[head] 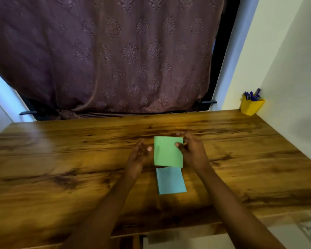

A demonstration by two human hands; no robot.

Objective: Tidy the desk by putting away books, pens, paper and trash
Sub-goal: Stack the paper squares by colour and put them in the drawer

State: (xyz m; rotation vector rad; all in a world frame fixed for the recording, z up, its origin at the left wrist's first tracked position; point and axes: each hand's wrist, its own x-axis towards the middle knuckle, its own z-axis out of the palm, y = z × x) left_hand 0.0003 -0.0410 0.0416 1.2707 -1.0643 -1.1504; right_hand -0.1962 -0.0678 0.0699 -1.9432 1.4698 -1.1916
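A green paper pad (168, 152) is held a little above the middle of the wooden desk (61, 159). My right hand (191, 150) pinches its right edge, thumb on top. My left hand (138, 157) hovers just left of the pad with relaxed fingers; whether it touches the pad's edge is unclear. A blue paper pad (171, 180) lies flat on the desk directly below the green one, between my forearms.
A yellow pen holder (251, 107) with several blue pens (252, 96) stands in the far right corner against the white wall. A purple patterned curtain (115, 56) hangs behind the desk's far edge. The desk's near edge runs under my forearms.
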